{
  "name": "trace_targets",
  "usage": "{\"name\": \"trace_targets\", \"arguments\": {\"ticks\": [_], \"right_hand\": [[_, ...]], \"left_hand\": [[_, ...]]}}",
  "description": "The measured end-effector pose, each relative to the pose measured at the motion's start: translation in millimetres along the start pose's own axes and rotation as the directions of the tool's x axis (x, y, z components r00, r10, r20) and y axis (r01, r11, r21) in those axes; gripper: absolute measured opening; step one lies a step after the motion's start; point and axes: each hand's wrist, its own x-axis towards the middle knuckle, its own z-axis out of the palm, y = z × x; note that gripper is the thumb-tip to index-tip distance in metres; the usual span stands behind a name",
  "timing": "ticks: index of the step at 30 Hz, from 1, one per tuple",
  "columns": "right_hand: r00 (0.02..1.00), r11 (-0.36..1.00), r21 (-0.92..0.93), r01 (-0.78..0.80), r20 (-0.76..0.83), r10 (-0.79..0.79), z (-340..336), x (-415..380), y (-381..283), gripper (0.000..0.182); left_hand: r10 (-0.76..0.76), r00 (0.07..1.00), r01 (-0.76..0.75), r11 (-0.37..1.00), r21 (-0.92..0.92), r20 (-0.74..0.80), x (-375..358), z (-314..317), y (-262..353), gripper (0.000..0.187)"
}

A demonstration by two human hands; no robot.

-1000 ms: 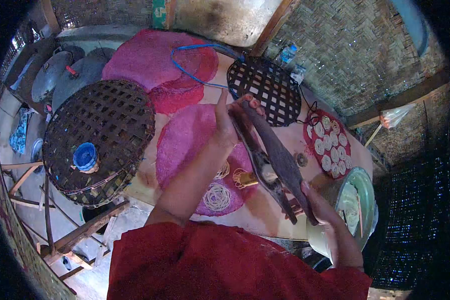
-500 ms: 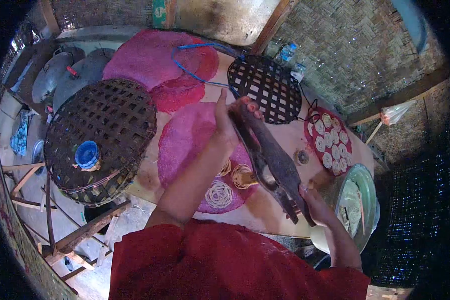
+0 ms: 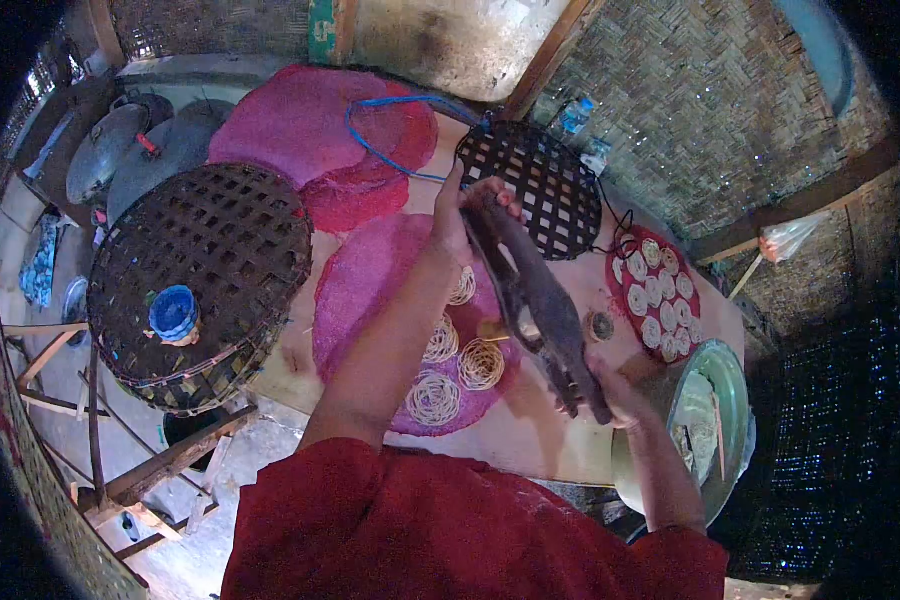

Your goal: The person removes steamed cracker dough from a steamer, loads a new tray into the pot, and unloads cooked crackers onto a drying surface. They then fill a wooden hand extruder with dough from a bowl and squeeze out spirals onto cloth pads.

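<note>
A dark wooden hand press [image 3: 530,290] with two long arms is held at a slant in front of me. My left hand [image 3: 458,222] wraps round its upper end, thumb pointing up and fingertips showing over the far side. At the lower end, my right hand [image 3: 620,398] is closed round the arms. Beneath the press lies a round pink mesh sheet [image 3: 360,300] with several coiled strand nests on it, among them a pale nest [image 3: 433,399] and a yellower nest [image 3: 481,365]. The press and my left forearm hide part of the sheet.
A green basin [image 3: 722,365] of pale dough stands at right. Behind it, a red round sheet [image 3: 634,297] carries several nests. A black lattice tray [image 3: 530,185] lies at the back. At left, a blue cup [image 3: 174,312] sits on a dark woven basket [image 3: 210,235].
The lower end of the press has shifted up and left with my right hand. My left hand stays near the same place. More of the nests now show beside my forearm.
</note>
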Motion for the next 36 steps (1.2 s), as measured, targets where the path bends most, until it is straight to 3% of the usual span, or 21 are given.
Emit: {"name": "trace_targets", "arguments": {"ticks": [4,6,8,10,12,16,17,19,22,23,25,28,30,32,34,36], "right_hand": [[0.999,0.976,-0.217,-0.019,0.033,0.027,-5.3,5.2,-42.9,0.065],[0.998,0.964,-0.266,-0.029,0.040,0.042,-14.2,13.8,-50.8,0.066],[0.997,0.948,-0.315,-0.043,0.048,0.061,-19.7,25.3,-57.1,0.066],[0.997,0.881,-0.468,0.070,0.005,-0.077,-21.6,33.9,-60.9,0.059],[0.997,0.895,-0.442,0.065,0.004,-0.071,-17.2,33.4,-62.9,0.058],[0.999,0.927,-0.373,0.039,0.027,-0.031,-13.2,12.9,-66.7,0.060],[0.999,0.927,-0.372,0.039,0.029,-0.030,-14.3,7.5,-71.4,0.060],[0.997,0.909,-0.416,0.019,-0.057,-0.046,-17.3,-2.9,-80.7,0.058],[0.995,0.833,-0.553,0.005,-0.081,-0.060,-15.0,1.9,-93.6,0.059],[0.996,0.784,-0.620,-0.022,-0.077,-0.033,-15.9,4.5,-94.3,0.061],[0.989,0.800,-0.597,0.059,-0.072,-0.127,-20.0,16.3,-77.8,0.060],[0.992,0.872,-0.480,0.099,-0.016,-0.122,-7.9,15.7,-71.2,0.065],[0.992,0.888,-0.453,0.078,-0.050,-0.113,-4.5,5.0,-69.2,0.064],[0.992,0.901,-0.431,0.055,-0.083,-0.100,-6.0,3.2,-69.0,0.064],[0.989,0.833,-0.553,0.007,-0.122,-0.089,-14.8,3.5,-71.1,0.063],[0.989,0.816,-0.577,0.036,-0.098,-0.113,-21.4,21.0,-64.1,0.063]], "left_hand": [[0.025,1.000,-0.025,0.991,-0.133,0.000,21.1,-16.5,-5.3,0.052],[0.056,0.995,-0.071,0.981,-0.183,-0.085,29.1,-33.1,-11.3,0.051],[0.087,0.995,-0.093,0.980,-0.174,-0.038,36.8,-39.2,-7.6,0.051],[0.111,0.994,-0.109,0.980,-0.165,0.002,43.0,-40.8,0.1,0.050],[0.089,0.996,-0.081,0.975,-0.208,0.026,43.3,-28.9,13.8,0.061],[0.068,0.998,-0.068,0.981,-0.180,-0.003,30.5,-16.7,11.1,0.059],[0.075,0.995,-0.088,0.976,-0.197,-0.072,26.5,-12.9,3.0,0.054],[0.079,0.987,-0.109,0.971,-0.215,-0.143,27.3,-10.0,-4.9,0.050],[0.089,0.995,-0.095,0.960,-0.263,-0.034,43.3,-16.0,-5.2,0.049],[0.112,0.993,-0.119,0.972,-0.202,-0.046,48.5,-15.4,0.0,0.053],[0.132,0.990,-0.139,0.981,-0.135,-0.056,48.6,-18.2,7.5,0.057],[0.122,0.991,-0.125,0.990,-0.063,-0.050,37.7,-9.3,16.7,0.056],[0.096,0.981,-0.109,0.991,-0.073,-0.167,25.1,-8.1,12.1,0.055],[0.091,0.980,-0.116,0.984,-0.134,-0.179,23.9,-15.1,-1.3,0.055],[0.089,0.978,-0.127,0.972,-0.199,-0.190,29.4,-28.7,-9.4,0.054],[0.086,0.990,-0.108,0.972,-0.207,-0.115,39.9,-43.6,-13.1,0.054]]}}
